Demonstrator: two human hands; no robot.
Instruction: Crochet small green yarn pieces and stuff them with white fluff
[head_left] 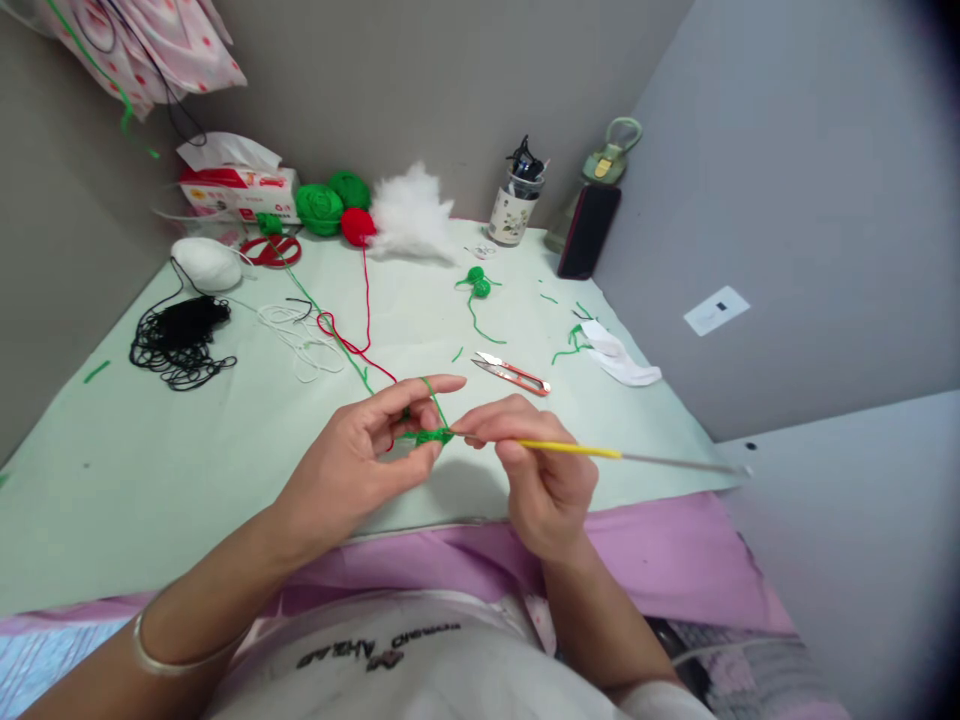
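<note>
My left hand (360,450) pinches a small piece of green crochet work (430,436) between thumb and fingers. Green yarn runs over its raised index finger and back across the table. My right hand (540,465) is closed around a crochet hook (570,447) with a yellow grip and a metal shaft. The hook's tip meets the green piece at its right end; whether it sits inside a loop is too small to tell. A red yarn strand (367,300) leads from the red yarn ball (358,227) to behind my left hand.
Thread snips (511,374) lie just beyond my hands. Farther back are green yarn balls (320,209), white stuffing (414,215), a tissue box (244,194), red scissors (271,251), a pen jar (516,205) and a phone (589,232). Black yarn (184,335) lies at left, white fabric (619,355) at right.
</note>
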